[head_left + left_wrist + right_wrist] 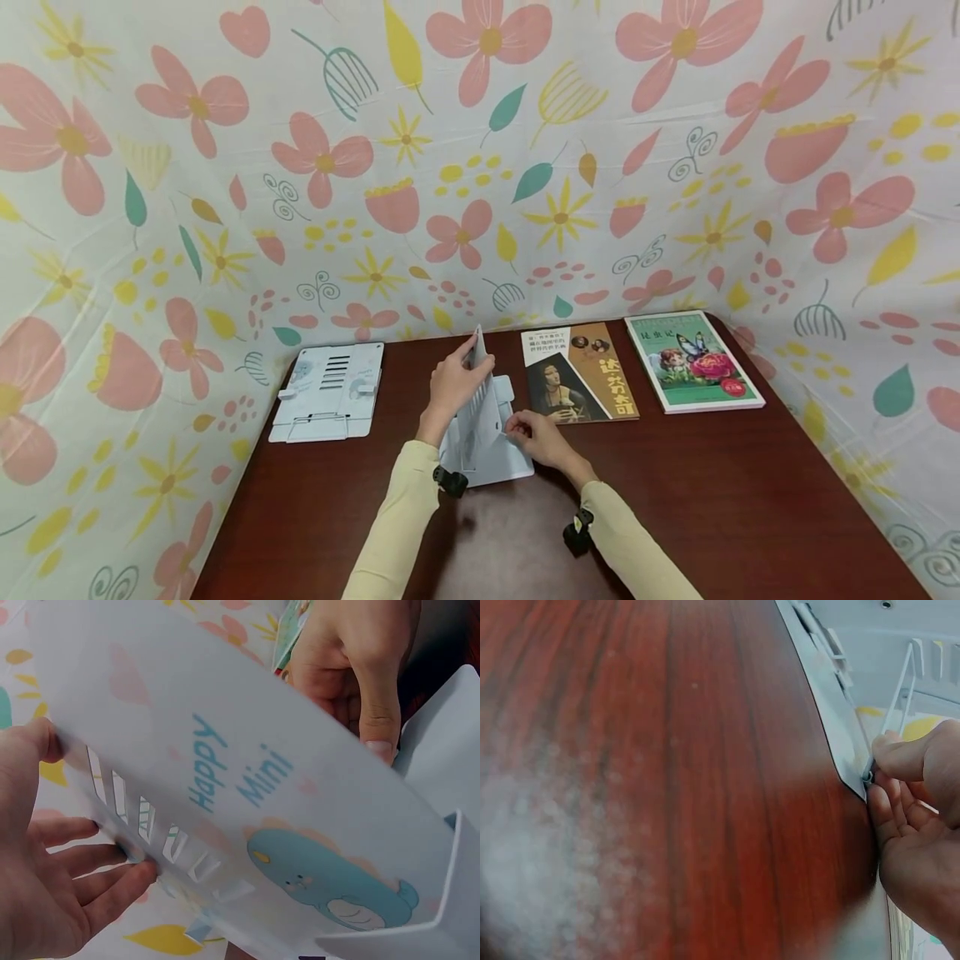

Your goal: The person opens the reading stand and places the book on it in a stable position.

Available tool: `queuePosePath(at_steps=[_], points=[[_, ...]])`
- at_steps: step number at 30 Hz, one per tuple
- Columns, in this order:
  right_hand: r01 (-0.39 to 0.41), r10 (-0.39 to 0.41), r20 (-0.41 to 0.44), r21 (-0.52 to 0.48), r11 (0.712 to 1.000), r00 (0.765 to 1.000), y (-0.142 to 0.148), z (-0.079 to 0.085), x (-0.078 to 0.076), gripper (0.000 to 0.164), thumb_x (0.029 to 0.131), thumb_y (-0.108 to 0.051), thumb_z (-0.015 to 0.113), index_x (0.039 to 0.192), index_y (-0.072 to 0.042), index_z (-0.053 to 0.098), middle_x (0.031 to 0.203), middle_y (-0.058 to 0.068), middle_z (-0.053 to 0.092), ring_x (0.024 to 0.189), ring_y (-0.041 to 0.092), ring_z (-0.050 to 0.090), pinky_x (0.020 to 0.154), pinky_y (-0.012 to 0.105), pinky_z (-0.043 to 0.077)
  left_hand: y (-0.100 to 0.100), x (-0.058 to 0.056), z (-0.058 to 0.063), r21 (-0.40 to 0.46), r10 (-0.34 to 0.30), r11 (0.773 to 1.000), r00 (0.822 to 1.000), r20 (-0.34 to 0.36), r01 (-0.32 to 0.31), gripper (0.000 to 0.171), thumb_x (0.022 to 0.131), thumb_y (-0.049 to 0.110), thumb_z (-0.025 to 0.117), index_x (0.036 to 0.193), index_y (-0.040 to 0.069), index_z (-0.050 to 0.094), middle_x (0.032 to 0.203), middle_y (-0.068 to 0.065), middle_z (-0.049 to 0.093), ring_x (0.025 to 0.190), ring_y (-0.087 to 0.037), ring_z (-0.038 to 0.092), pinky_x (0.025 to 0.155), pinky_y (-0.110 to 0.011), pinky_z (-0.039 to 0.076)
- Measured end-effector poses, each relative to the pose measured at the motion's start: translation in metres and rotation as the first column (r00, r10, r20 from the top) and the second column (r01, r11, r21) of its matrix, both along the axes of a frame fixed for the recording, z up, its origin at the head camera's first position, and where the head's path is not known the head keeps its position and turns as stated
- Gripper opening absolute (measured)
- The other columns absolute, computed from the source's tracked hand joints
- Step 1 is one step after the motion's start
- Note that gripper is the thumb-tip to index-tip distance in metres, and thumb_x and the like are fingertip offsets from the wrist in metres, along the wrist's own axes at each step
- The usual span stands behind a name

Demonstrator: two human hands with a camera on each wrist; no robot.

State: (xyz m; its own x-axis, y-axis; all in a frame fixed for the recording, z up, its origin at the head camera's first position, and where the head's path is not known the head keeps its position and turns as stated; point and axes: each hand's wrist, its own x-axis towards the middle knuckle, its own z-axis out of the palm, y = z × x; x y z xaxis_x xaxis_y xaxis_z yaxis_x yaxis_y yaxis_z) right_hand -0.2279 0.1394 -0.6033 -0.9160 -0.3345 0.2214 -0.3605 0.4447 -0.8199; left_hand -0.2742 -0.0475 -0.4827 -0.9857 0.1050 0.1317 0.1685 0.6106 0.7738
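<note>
A white book stand (491,417) is partly unfolded on the table, its slotted panel raised steeply above the flat base (501,468). My left hand (454,387) holds the raised panel near its upper edge, thumb and fingers at the slotted side. "Happy Mini" lettering (232,769) and a blue dinosaur picture (330,881) show on the panel's face. Low on the right side, my right hand (546,442) pinches the thin wire leg (896,701) behind the panel, close to the base's edge. Part of the wire is hidden by the fingers (900,754).
Another white book stand (330,392) lies folded flat at the left of the dark wooden table (750,500). Right of the hands are a brown and white book (592,375) with a portrait and a green book (693,362). Flowered cloth (465,167) hangs behind.
</note>
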Motion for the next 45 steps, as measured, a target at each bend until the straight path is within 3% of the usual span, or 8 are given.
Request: queuePosePath(at_steps=[4, 6, 10, 16, 21, 29, 36, 45], points=[[0.002, -0.002, 0.0, 0.0, 1.0, 1.0, 0.001, 0.001, 0.002, 0.007, 0.093, 0.003, 0.066, 0.09, -0.003, 0.068, 0.084, 0.008, 0.065, 0.072, 0.006, 0.054, 0.065, 0.02, 0.045, -0.003, 0.0, 0.0, 0.03, -0.02, 0.999, 0.999, 0.044, 0.018, 0.068, 0.093, 0.064, 0.059, 0.153, 0.034, 0.046, 0.125, -0.017, 0.07, 0.101, -0.033, 0.07, 0.067, -0.037, 0.051], [0.014, -0.014, -0.002, -0.003, 1.0, 1.0, 0.001, 0.003, 0.005, 0.005, 0.092, 0.003, 0.067, 0.091, -0.003, 0.068, 0.084, 0.008, 0.065, 0.073, 0.007, 0.055, 0.064, 0.019, 0.046, -0.006, -0.003, -0.001, 0.057, -0.045, 0.997, 0.997, 0.062, 0.042, 0.071, 0.092, 0.067, 0.06, 0.152, 0.033, 0.047, 0.146, -0.012, 0.058, 0.126, -0.033, 0.062, 0.087, -0.045, 0.055], [-0.03, 0.031, 0.028, -0.036, 0.999, 0.999, -0.004, 0.018, 0.019, 0.013, 0.087, -0.002, 0.075, 0.095, 0.001, 0.064, 0.083, 0.009, 0.065, 0.072, 0.008, 0.058, 0.064, 0.02, 0.049, -0.014, -0.016, -0.007, 0.132, -0.099, 0.987, 0.992, 0.076, 0.088, 0.068, 0.097, 0.062, 0.055, 0.153, 0.023, 0.046, 0.156, -0.008, 0.047, 0.141, -0.033, 0.048, 0.108, -0.053, 0.046], [-0.225, 0.228, 0.09, -0.048, 0.973, 0.969, -0.025, 0.045, 0.042, 0.028, 0.085, -0.026, 0.082, 0.098, -0.006, 0.067, 0.086, 0.004, 0.071, 0.075, 0.003, 0.061, 0.068, 0.022, 0.053, -0.031, -0.036, -0.03, 0.086, -0.055, 0.995, 0.987, 0.153, 0.042, 0.055, 0.109, 0.048, 0.037, 0.149, 0.012, 0.049, 0.147, -0.013, 0.055, 0.133, -0.033, 0.054, 0.106, -0.053, 0.046], [-0.149, 0.152, 0.086, -0.046, 0.988, 0.985, -0.038, 0.051, 0.049, 0.025, 0.091, -0.035, 0.077, 0.102, -0.014, 0.071, 0.095, -0.005, 0.074, 0.085, 0.0, 0.064, 0.075, 0.023, 0.053, -0.043, -0.037, -0.046, 0.016, -0.034, 0.999, 0.984, 0.175, 0.032, 0.045, 0.111, 0.037, 0.037, 0.138, 0.008, 0.058, 0.134, -0.015, 0.063, 0.121, -0.034, 0.06, 0.1, -0.052, 0.049], [-0.115, 0.12, 0.103, -0.058, 0.992, 0.987, -0.033, 0.057, 0.048, 0.022, 0.091, -0.034, 0.076, 0.093, -0.013, 0.073, 0.086, -0.003, 0.074, 0.074, 0.001, 0.062, 0.068, 0.022, 0.052, -0.057, -0.036, -0.046, 0.039, -0.018, 0.999, 0.989, 0.148, 0.012, 0.043, 0.11, 0.036, 0.04, 0.138, 0.01, 0.059, 0.134, -0.014, 0.063, 0.12, -0.032, 0.061, 0.098, -0.05, 0.049], [-0.123, 0.163, 0.172, -0.225, 0.967, 0.971, -0.034, 0.061, 0.046, 0.015, 0.093, -0.008, 0.073, 0.097, 0.006, 0.069, 0.085, 0.021, 0.074, 0.073, 0.032, 0.073, 0.068, 0.041, 0.062, -0.083, -0.029, -0.045, 0.061, 0.033, 0.997, 0.988, 0.153, -0.043, 0.043, 0.109, 0.034, 0.042, 0.14, 0.01, 0.058, 0.14, -0.015, 0.061, 0.128, -0.036, 0.057, 0.103, -0.053, 0.047], [-0.015, 0.091, 0.251, -0.288, 0.958, 0.964, -0.02, 0.055, 0.03, 0.025, 0.091, -0.016, 0.077, 0.088, 0.004, 0.064, 0.081, 0.024, 0.073, 0.071, 0.046, 0.072, 0.067, 0.057, 0.059, -0.113, -0.018, -0.052, 0.08, 0.075, 0.993, 0.979, 0.188, -0.091, 0.043, 0.109, 0.035, 0.044, 0.145, 0.014, 0.055, 0.14, -0.014, 0.06, 0.125, -0.033, 0.06, 0.099, -0.049, 0.051]])
